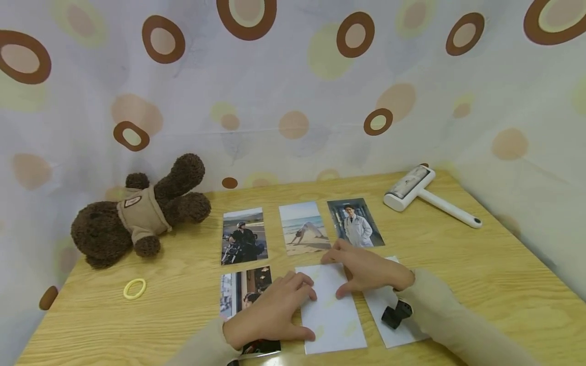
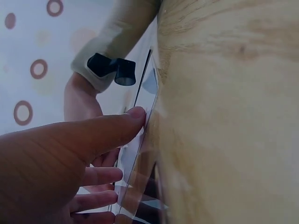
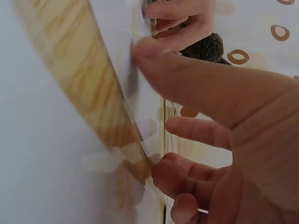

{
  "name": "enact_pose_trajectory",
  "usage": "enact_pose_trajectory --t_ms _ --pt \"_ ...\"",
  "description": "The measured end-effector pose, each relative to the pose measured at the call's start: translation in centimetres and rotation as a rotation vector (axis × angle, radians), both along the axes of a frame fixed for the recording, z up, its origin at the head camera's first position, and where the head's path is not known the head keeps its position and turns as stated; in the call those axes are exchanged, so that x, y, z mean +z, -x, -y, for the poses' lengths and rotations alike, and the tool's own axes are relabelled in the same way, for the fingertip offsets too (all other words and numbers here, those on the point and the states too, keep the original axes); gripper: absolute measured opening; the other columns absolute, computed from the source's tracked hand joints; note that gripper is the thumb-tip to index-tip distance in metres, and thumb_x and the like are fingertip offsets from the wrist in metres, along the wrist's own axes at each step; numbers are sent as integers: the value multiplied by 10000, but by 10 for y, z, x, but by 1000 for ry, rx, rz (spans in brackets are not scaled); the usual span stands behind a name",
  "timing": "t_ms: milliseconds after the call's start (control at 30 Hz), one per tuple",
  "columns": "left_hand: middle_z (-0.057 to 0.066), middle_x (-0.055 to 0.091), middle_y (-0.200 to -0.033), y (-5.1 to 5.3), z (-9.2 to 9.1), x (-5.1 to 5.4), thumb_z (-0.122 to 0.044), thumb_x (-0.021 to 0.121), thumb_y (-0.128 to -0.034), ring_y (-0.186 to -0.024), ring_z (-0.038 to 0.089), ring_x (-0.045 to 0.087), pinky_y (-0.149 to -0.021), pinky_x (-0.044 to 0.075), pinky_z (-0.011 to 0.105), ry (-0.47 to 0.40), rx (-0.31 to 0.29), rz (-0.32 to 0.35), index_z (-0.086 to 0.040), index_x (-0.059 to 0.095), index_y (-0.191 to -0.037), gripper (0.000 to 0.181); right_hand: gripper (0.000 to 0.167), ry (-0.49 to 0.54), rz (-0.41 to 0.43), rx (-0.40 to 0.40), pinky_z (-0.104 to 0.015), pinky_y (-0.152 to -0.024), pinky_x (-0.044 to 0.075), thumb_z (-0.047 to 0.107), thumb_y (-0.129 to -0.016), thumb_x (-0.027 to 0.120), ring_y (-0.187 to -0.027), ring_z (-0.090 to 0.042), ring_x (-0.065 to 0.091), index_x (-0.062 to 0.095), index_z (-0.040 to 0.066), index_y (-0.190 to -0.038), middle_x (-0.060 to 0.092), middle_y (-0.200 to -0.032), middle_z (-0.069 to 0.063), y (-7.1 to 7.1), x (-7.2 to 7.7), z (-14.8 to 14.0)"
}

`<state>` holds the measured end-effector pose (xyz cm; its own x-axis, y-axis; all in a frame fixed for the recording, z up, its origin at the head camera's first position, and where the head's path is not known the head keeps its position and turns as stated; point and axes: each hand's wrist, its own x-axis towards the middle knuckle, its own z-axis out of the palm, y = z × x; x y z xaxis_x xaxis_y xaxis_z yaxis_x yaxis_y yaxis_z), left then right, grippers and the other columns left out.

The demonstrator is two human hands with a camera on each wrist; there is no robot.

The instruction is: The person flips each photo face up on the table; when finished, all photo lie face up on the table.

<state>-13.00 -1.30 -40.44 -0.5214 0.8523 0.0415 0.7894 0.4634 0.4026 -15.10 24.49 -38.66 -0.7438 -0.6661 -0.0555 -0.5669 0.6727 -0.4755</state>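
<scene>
A white, face-down photo card lies on the table between both hands. My left hand rests at its left edge, fingers and thumb spread and touching the sheet. From the upper right, my right hand touches the same card, its thumb on the white face. Under the right wrist lies a second white card, partly covered. The left hand and forearm hide much of a face-up photo. In the left wrist view, the left thumb reaches out straight.
Behind the hands lie a motorcyclist photo, a beach photo and a photo of a person in a white coat. A white lint roller is back right. At left are a brown teddy bear and a yellow ring.
</scene>
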Motion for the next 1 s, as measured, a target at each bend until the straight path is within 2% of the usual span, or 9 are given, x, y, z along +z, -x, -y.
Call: enact_pose_trajectory --t_ms 267,367,567,667,733,800,867,933,1000 --pt "-23 481 -1334 -4 -3 0 -528 758 -758 -1159 127 437 -918 410 303 20 35 27 -189 603 -1137 531 611 -35 -23 14 -326 -831 489 359 -726 832 -979 -191 550 580 79 -1207 540 -1098 -50 6 0 -2" --pt "18 443 -1379 -5 -2 0 -525 775 -739 -1200 163 427 -961 413 343 4 65 43 -173 600 -1152 570 616 -48 6 9 -321 -814 487 361 -691 858 -948 -176 551 598 84 -1176 558 -1053 -31 11 1 0" --pt "152 230 -1490 -8 1 -3 -448 864 -661 -1330 306 296 -1062 330 505 -101 227 94 -76 402 -1386 936 585 -51 64 -45 -276 -753 444 297 -662 887 -831 -105 468 616 73 -1130 544 -957 17 16 2 -1" --pt "152 343 -1356 -6 2 -2 -414 862 -681 -1218 282 364 -956 355 443 -153 337 81 -39 319 -1439 1006 511 -14 82 -56 -253 -718 407 246 -683 877 -798 -95 431 625 66 -1089 516 -900 23 15 3 -3" --pt "104 458 -1179 -5 3 -2 -366 832 -737 -1033 209 458 -846 376 350 -202 377 101 -19 341 -1415 906 430 25 81 -45 -235 -684 382 230 -702 865 -761 -80 410 627 84 -1028 486 -845 25 16 4 -5" --pt "55 542 -1002 -3 2 -2 -285 770 -815 -818 124 507 -723 409 258 -272 353 167 5 430 -1344 693 367 69 62 -27 -217 -643 369 226 -711 857 -695 -58 400 618 111 -965 454 -790 17 18 4 -6" --pt "27 585 -861 -1 2 -2 -196 692 -882 -652 47 488 -624 431 210 -358 284 280 3 500 -1263 472 350 120 41 -6 -205 -601 372 228 -722 849 -632 -32 396 599 123 -944 439 -748 7 19 5 -8" --pt "45 616 -806 0 1 -2 -125 621 -924 -591 13 482 -582 439 191 -446 211 413 -3 532 -1215 327 351 168 21 10 -199 -565 380 234 -736 838 -571 -5 387 604 126 -973 434 -695 11 21 4 -11" --pt "92 641 -848 0 1 -2 -120 578 -953 -639 18 517 -611 456 199 -514 168 518 3 519 -1238 316 355 210 35 17 -190 -559 379 227 -765 818 -541 17 359 606 119 -1027 418 -656 30 23 3 -13"
